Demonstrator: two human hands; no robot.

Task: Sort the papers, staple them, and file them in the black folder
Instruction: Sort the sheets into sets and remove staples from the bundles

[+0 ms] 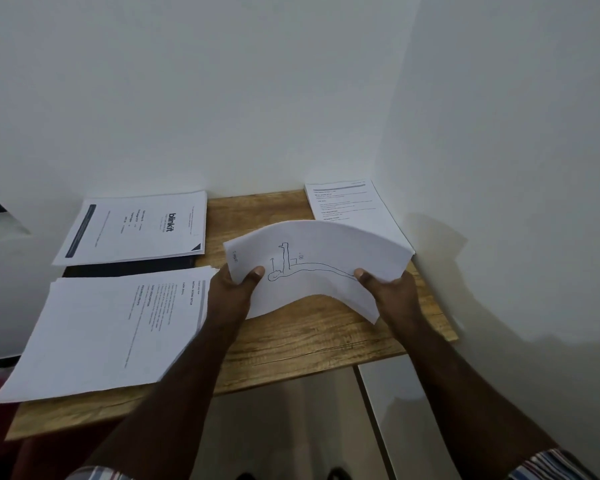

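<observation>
Above the middle of the wooden counter [291, 344], a thin white bundle of sheets with a hand-drawn line sketch on top [317, 265] arches upward, held clear of the surface. Its left end is pinched by the left hand [234, 289] with the thumb on top, and its right end is pinched the same way by the right hand [387, 289]; both sets of fingers are closed on the paper. Three printed stacks lie around it: a far-right stack of text pages [347, 204] by the wall, a far-left stack headed "blinkit" [136, 228], and a near-left stack of text pages [108, 330]. A dark flat edge, probably the black folder [129, 270], shows between the two left stacks. Sorting seems to be the step in hand; next, this bundle needs squaring and its own spot before stapling. No stapler is visible.
</observation>
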